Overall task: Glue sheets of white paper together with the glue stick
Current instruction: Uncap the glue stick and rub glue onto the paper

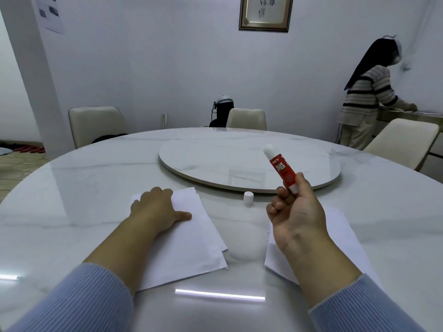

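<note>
- Paper sheets (pixel 191 238): a loose white stack lies flat on the tabletop (pixel 96 188), on the near side of the round turntable (pixel 249 161). Its edges are fanned, so more than one sheet is there.
- A second sheet (pixel 345 236) lies to the right of the stack, apart from it and partly hidden under the right forearm.
- Left hand (pixel 155 209): rests palm down on the far left corner of the stack, thumb stretched out along the paper, fingers bent at the far edge. It seems to pin the stack, not pinch it.
- Right hand (pixel 294 212): raised above the second sheet, fingers and thumb curled round the lower end of the glue stick (pixel 281 167), which tilts up and away toward the turntable.
- Cap (pixel 248 198): a small white cap stands upright just in front of the turntable's near rim, between the two hands. The stick's top end looks white, probably bare glue, though I cannot be certain.
- Handling, as I judge it: paper is light, limp and slides easily on this glossy surface, so it wants a flat palm holding it while glue is rubbed on. Lift a sheet by a corner or edge; a hard pinch will crease it.
- The stick is light and rigid; gripping the barrel low gives control, and its soft tip calls for gentle pressure.
</note>
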Demonstrator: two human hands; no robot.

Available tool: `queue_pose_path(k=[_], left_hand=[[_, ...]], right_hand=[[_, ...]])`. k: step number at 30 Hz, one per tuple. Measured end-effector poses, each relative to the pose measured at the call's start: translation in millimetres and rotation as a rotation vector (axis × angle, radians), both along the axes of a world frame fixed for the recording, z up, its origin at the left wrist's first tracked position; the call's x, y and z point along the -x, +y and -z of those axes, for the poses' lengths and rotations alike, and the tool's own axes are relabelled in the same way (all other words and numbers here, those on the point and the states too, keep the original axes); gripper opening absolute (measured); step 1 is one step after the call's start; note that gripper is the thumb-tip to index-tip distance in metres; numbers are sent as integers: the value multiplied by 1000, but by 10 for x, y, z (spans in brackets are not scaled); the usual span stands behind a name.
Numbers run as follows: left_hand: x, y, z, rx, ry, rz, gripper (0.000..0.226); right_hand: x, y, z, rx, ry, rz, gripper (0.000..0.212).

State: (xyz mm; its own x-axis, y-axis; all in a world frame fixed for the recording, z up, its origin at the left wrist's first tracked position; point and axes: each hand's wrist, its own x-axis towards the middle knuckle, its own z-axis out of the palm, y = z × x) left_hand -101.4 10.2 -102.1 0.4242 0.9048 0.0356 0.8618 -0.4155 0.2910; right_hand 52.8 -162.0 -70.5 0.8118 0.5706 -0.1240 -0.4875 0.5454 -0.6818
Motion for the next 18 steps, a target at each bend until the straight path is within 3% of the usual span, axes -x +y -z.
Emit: queue_pose_path(k=[3, 8, 12, 18], left_hand=[[12, 20, -13, 21, 63, 12, 69], [73, 69, 6, -15, -35, 44, 44], [63, 15, -7, -96, -47, 89, 50], [-90, -303, -147, -288, -20, 196, 40]], right_hand=[[4, -6, 1, 2, 8, -10, 21], [1, 3, -5, 3, 25, -15, 23], [-1, 10, 0, 15, 18, -28, 22], [-3, -17, -10, 33, 3, -35, 21]])
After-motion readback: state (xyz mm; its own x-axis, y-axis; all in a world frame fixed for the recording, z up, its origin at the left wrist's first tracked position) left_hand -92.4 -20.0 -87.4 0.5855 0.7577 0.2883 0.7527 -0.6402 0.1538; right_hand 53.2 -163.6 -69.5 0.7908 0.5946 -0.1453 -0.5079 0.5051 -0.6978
